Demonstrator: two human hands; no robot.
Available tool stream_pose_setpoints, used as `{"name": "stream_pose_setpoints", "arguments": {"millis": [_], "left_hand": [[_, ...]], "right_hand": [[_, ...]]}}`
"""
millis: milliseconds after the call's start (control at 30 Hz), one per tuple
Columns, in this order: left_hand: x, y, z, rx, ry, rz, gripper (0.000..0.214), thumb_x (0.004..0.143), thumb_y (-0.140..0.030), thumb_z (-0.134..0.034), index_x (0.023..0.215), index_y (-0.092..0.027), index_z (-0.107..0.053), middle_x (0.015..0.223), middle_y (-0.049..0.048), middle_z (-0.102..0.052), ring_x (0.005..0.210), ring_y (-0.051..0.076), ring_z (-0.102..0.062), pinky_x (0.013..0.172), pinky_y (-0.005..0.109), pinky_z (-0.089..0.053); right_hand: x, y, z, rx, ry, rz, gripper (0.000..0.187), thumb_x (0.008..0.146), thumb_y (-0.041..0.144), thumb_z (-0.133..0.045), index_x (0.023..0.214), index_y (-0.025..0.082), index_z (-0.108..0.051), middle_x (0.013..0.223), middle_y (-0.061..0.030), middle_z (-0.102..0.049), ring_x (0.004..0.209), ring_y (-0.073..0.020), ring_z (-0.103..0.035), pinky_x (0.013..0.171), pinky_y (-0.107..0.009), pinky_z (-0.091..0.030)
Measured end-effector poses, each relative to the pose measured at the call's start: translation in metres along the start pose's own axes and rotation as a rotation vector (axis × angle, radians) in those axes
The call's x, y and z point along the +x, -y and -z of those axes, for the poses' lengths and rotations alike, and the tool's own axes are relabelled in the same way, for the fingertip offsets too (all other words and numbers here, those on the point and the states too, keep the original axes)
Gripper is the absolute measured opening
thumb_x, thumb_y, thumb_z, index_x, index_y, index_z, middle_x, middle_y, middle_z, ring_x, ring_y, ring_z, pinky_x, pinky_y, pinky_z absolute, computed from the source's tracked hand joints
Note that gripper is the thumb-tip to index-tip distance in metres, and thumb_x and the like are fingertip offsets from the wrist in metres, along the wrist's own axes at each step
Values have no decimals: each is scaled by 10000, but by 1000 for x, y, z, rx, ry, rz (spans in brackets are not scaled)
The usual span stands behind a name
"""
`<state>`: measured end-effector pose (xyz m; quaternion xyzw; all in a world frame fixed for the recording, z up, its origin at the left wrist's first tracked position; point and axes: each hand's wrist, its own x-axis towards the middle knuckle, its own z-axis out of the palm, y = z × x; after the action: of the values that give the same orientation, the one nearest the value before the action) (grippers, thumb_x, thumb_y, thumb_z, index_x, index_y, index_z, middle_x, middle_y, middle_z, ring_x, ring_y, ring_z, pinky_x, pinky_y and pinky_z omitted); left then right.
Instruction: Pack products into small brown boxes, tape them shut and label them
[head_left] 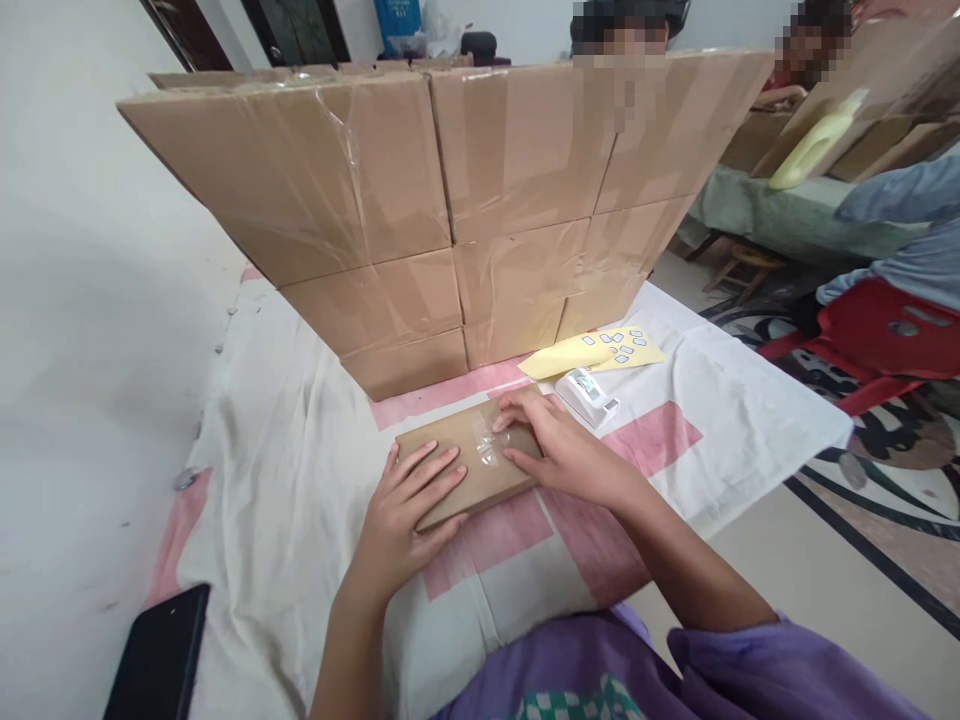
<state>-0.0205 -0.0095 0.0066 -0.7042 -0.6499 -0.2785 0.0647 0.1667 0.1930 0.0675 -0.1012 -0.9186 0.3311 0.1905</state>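
A flat brown cardboard box (450, 485) lies on the cloth in front of me, with a wrinkled strip of clear tape (486, 445) across its top. My left hand (409, 500) rests flat on the box's left part, fingers spread and thumb along the near edge. On the right part, my right hand (536, 435) has bent fingers, their tips touching the tape; a gap shows between thumb and forefinger. Just beyond the right hand sits a small white item with a label (589, 398). A yellow sheet with small printed shapes (600, 350) lies behind it.
A wall of taped cardboard boxes (450, 220) stands across the table's far side. A black phone (157, 655) lies at lower left. Other people sit beyond, near a red chair (892, 330) and a pale yellow bottle (817, 140). The table's right edge (772, 480) drops to the floor.
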Motion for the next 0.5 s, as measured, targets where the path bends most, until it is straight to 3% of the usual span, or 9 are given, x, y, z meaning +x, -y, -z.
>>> {"name": "stream_pose_setpoints", "arguments": {"millis": [200,367,500], "left_hand": [[-2,-1,1,8,2,2,516,899,-286,-681,1394,-281,-536,1443,48,-616,1437,258,-441,1258,576,-186],[-2,0,-1,10,-9,4,502,898,-290,-678,1382,-277,-545,1437,53,-620,1428,263,-453,1254,578,-197],[0,0,-2,-6,-43,2,492,885,-272,-691,1358,-267,-560,1407,58,-642,1408,260,-475,1255,580,-198]], "right_hand": [[8,-2,8,-74,-49,-63,736,812,221,-776,1425,278,-373,1414,-130,-522,1349,-350,-460,1079,-561,-390],[2,-7,7,168,-96,-35,597,882,209,-709,1379,279,-386,1373,-119,-568,1316,-298,-526,1111,-525,-404],[-3,-6,6,461,-81,-14,453,949,199,-619,1339,272,-399,1133,-70,-654,1114,-220,-646,1009,-435,-514]]}}
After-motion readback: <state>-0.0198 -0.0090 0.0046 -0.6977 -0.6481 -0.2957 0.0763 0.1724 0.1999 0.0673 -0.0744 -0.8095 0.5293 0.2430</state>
